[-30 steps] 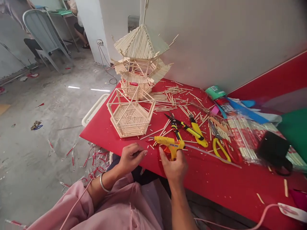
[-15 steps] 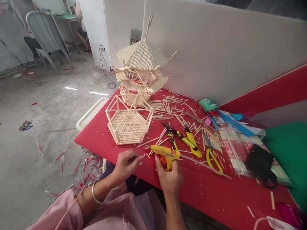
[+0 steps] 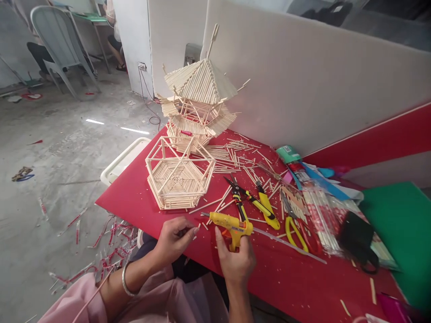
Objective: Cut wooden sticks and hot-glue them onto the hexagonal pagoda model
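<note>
My right hand (image 3: 237, 261) is wrapped round the handle of a yellow hot glue gun (image 3: 227, 221), its nozzle pointing left and a clear glue stick trailing from its back. Just left of the nozzle, my left hand (image 3: 175, 237) has thumb and fingers pinched together; whatever they may hold is too small or hidden to make out. Beyond both hands stands a six-sided open frame of wooden sticks (image 3: 178, 194) with a stick-patterned floor. Behind it rises a pagoda model (image 3: 202, 85) with tiered stick roofs.
Pliers (image 3: 238, 197), a yellow utility knife (image 3: 268, 207) and scissors (image 3: 296, 233) lie right of the glue gun. Loose sticks (image 3: 224, 154) cover the back of the red table (image 3: 124, 202). Farther right are bagged sticks (image 3: 319, 220) and a black pouch (image 3: 355, 235). A chair (image 3: 60, 45) stands behind.
The view has shifted slightly. My left hand stays pinched near the nozzle, and the glue gun remains in my right hand with little visible movement.
</note>
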The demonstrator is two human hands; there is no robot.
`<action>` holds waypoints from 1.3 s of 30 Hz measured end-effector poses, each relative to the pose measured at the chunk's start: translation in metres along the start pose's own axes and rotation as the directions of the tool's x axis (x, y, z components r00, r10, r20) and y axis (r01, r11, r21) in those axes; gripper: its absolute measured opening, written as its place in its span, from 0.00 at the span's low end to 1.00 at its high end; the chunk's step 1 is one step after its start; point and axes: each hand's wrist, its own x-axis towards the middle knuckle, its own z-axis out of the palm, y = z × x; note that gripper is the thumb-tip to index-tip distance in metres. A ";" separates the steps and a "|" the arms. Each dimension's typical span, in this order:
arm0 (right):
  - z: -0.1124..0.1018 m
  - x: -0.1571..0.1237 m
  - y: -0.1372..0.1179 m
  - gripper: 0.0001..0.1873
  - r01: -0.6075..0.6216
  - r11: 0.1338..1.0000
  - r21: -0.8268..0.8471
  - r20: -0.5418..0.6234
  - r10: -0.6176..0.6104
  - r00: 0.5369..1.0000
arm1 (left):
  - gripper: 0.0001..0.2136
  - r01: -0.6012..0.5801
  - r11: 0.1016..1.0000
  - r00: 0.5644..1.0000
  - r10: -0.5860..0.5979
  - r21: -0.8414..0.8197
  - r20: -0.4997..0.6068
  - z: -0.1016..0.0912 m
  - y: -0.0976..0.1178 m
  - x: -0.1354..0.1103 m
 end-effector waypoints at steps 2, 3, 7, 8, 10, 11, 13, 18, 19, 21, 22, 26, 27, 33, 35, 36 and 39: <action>0.000 0.001 -0.001 0.25 -0.007 1.000 -0.005 0.015 0.007 1.000 | 0.11 -0.010 1.000 1.000 0.010 0.008 0.000 0.000 0.000 0.001; -0.001 0.001 -0.001 0.25 -0.007 1.000 -0.008 0.018 0.007 1.000 | 0.11 -0.012 1.000 1.000 0.012 0.011 0.002 -0.001 0.000 0.001; -0.001 0.002 -0.002 0.24 -0.004 1.000 -0.023 0.014 0.004 1.000 | 0.11 -0.003 1.000 1.000 0.003 0.007 0.024 -0.001 0.000 0.000; -0.001 0.002 -0.002 0.24 -0.007 1.000 -0.026 0.019 0.007 1.000 | 0.11 -0.002 1.000 1.000 0.002 0.006 0.027 -0.001 -0.001 0.000; 0.000 0.001 -0.001 0.24 -0.012 1.000 -0.027 0.033 0.013 0.999 | 0.11 -0.003 1.000 1.000 0.003 0.003 0.027 -0.001 -0.001 -0.001; 0.000 0.000 -0.001 0.24 -0.014 1.000 -0.027 0.037 0.015 0.999 | 0.10 -0.006 1.000 1.000 0.006 0.001 0.025 -0.001 -0.001 -0.001; 0.001 -0.001 0.000 0.24 -0.011 1.000 -0.029 0.037 0.012 0.999 | 0.10 -0.016 1.000 1.000 0.016 -0.004 0.022 -0.001 -0.001 -0.001; 0.002 -0.001 0.000 0.24 0.005 1.000 -0.025 0.020 -0.005 1.000 | 0.10 -0.043 0.999 0.999 0.043 0.003 0.008 -0.001 -0.002 -0.001; 0.002 -0.001 0.000 0.24 0.002 1.000 -0.020 0.018 -0.002 1.000 | 0.10 -0.047 0.999 0.999 0.047 0.008 0.005 -0.001 -0.002 -0.001; 0.003 -0.001 -0.001 0.25 -0.007 1.000 -0.009 0.016 0.007 1.000 | 0.11 -0.053 0.998 0.999 0.053 0.021 0.002 -0.001 -0.002 -0.002; 0.003 0.000 -0.001 0.25 -0.011 1.000 -0.006 0.019 0.011 1.000 | 0.10 -0.056 0.998 0.998 0.056 0.029 -0.001 -0.001 -0.002 -0.002; 0.002 0.000 -0.003 0.25 -0.033 0.999 -0.002 0.037 0.033 0.999 | 0.10 -0.042 0.997 0.999 0.042 0.065 0.001 0.000 0.000 -0.002; 0.002 0.000 -0.004 0.26 -0.045 0.999 -0.001 0.044 0.045 0.998 | 0.10 -0.027 0.997 1.000 0.027 0.073 0.003 0.000 0.001 -0.002; 0.002 -0.003 -0.007 0.27 -0.110 0.993 -0.032 0.064 0.112 0.992 | 0.11 0.091 0.992 0.996 -0.090 0.090 -0.014 0.002 0.008 0.000; 0.000 -0.007 -0.006 0.28 -0.119 0.992 -0.046 0.074 0.123 0.990 | 0.11 0.111 0.989 0.994 -0.108 0.095 -0.035 0.002 0.009 0.000; -0.002 -0.009 -0.006 0.28 -0.126 0.990 -0.056 0.087 0.130 0.988 | 0.11 0.117 0.988 0.993 -0.113 0.102 -0.043 0.002 0.009 0.000; -0.010 -0.015 -0.002 0.32 -0.144 0.986 -0.081 0.138 0.155 0.978 | 0.11 0.123 0.983 0.992 -0.117 0.133 -0.055 0.003 0.009 0.000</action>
